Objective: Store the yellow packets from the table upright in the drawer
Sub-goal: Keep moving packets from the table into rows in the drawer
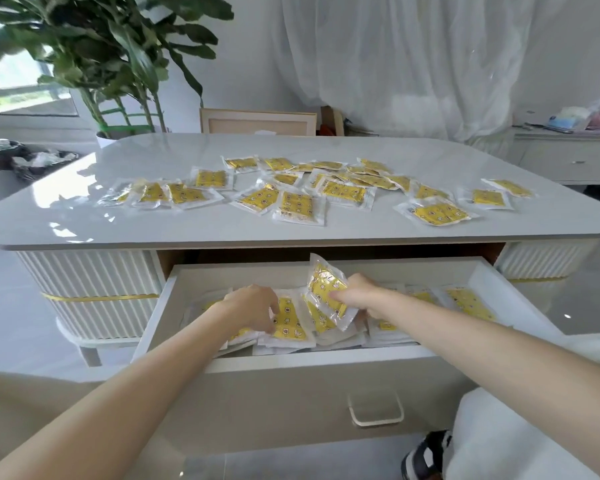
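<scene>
Several yellow packets [298,204] in clear wrappers lie scattered flat across the glossy grey table [153,223]. Below its front edge the white drawer [291,362] stands pulled out, with several more packets [468,303] leaning inside. My right hand [361,294] pinches one yellow packet [326,289] and holds it upright over the drawer's middle. My left hand [253,306] reaches into the drawer with curled fingers touching a leaning packet [290,320]; whether it grips that packet is unclear.
A large leafy plant [111,57] stands behind the table's left end, beside a dark bin [32,164]. A picture frame [257,121] leans behind the table. A white sideboard [568,157] with clutter is at the right. The drawer handle [376,410] faces me.
</scene>
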The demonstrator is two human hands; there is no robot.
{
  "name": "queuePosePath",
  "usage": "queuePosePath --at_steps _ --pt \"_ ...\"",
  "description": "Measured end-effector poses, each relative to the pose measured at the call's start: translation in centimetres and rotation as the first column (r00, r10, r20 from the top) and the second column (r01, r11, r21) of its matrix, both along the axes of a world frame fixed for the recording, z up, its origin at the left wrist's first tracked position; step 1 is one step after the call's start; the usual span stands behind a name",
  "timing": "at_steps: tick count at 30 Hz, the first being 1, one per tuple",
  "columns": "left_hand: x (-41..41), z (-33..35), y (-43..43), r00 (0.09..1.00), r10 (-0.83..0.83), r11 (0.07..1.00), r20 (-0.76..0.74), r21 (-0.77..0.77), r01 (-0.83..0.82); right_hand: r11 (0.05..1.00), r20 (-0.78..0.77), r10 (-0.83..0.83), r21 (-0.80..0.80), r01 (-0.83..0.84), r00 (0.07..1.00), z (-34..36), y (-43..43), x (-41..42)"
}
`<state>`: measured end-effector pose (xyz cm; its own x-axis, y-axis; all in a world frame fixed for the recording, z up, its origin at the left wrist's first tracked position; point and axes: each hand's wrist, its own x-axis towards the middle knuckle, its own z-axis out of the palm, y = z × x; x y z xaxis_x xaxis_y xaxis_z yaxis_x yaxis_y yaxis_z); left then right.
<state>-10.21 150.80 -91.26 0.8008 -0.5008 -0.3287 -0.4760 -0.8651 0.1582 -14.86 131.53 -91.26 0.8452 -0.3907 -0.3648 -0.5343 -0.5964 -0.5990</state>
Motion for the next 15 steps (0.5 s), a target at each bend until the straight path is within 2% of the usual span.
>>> queuePosePath --at_steps 2,6,11,15 --pt "-0.3 0.4 -0.8 0.997 -0.073 0.997 0.008 -0.028 0.073 0.997 -0.013 -0.007 0.07 0.008 1.0 0.6 -0.6 0.0" --pt "-1.1 0.3 -3.3 0.966 -0.231 0.973 -0.12 -0.054 0.225 0.99 -0.057 -0.081 0.115 0.088 0.995 1.5 -3.1 -0.4" --pt "-1.5 -1.2 -6.2 0.95 -0.257 0.934 -0.181 0.207 0.292 0.974 -0.117 -0.181 0.116 0.194 0.977 1.3 -6.0 -1.0" --pt "-1.1 -1.9 -7.4 0.939 -0.284 0.919 -0.193 0.224 0.324 0.951 -0.179 -0.259 0.122 0.283 0.949 0.8 -8.1 -1.5"
